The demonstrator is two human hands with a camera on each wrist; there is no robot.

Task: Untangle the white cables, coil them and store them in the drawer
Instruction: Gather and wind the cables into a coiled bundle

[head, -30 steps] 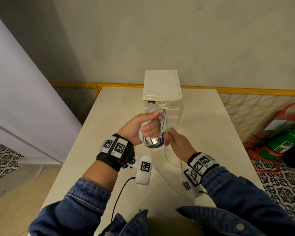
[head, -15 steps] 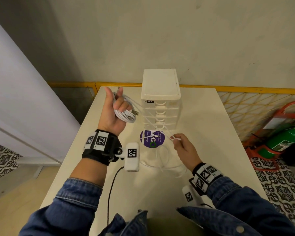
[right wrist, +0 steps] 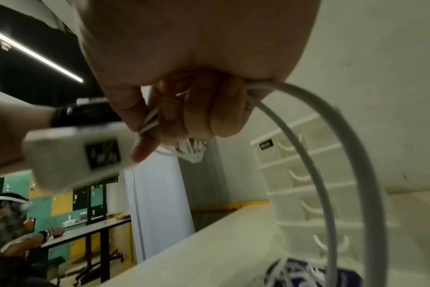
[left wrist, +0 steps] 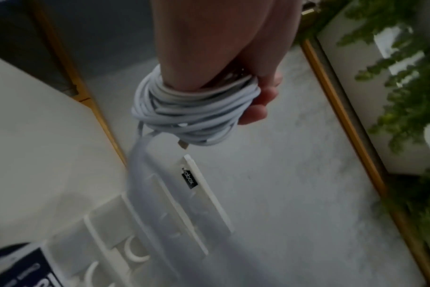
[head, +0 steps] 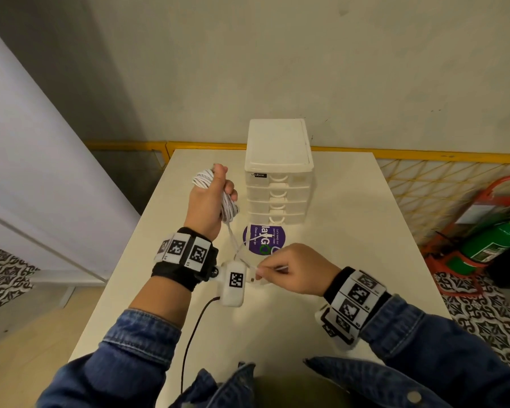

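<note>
left hand: gripping coiled white cable, held above table
right hand: pinching loose cable strands
drawer unit: upright, drawers closed

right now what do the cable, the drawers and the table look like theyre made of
Cable: smooth white rubbery plastic jacket, matte; it bends into tight loops round the left hand.
Drawers: stiff moulded plastic, milky and partly see-through, slightly glossy.
Table: smooth cream top, likely laminate, though the core does not show.
</note>
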